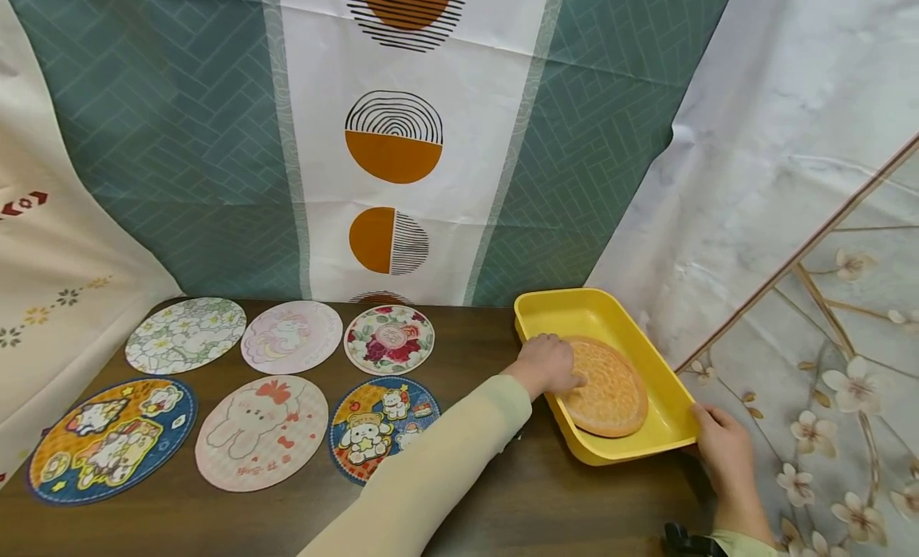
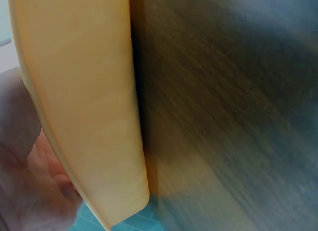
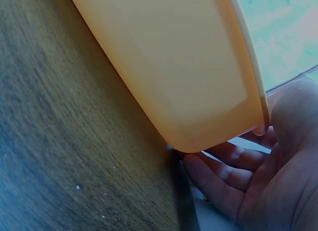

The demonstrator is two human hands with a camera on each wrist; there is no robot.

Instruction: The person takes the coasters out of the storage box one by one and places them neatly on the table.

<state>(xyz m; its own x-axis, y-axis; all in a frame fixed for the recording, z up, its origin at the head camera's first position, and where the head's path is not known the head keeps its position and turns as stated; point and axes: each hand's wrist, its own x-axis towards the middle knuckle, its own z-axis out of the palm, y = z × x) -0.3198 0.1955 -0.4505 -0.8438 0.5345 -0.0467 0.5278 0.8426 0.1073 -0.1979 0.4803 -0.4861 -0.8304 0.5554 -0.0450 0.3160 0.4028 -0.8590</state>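
A yellow tray (image 1: 664,357) with raised walls stands on the table at the right. A round, golden, bread-like disc (image 1: 606,389) with a bumpy top lies in it. My left hand (image 1: 549,365) reaches over the tray's left wall and grips the disc's left edge, its thumb on top; the curled fingertips are partly hidden. Behind the tray's rim in the left wrist view, the same hand (image 2: 39,181) shows bent fingers. My right hand (image 1: 725,449) holds the tray's near right corner. In the right wrist view its fingers (image 3: 218,179) curl beneath that corner.
Several round printed mats lie in two rows left of the tray, among them a floral one (image 1: 416,333), a pink bunny one (image 1: 262,433) and a blue-edged one (image 1: 172,441). Patterned cloth (image 1: 391,182) hangs behind the table; flowered cloth (image 1: 811,365) hangs at the right.
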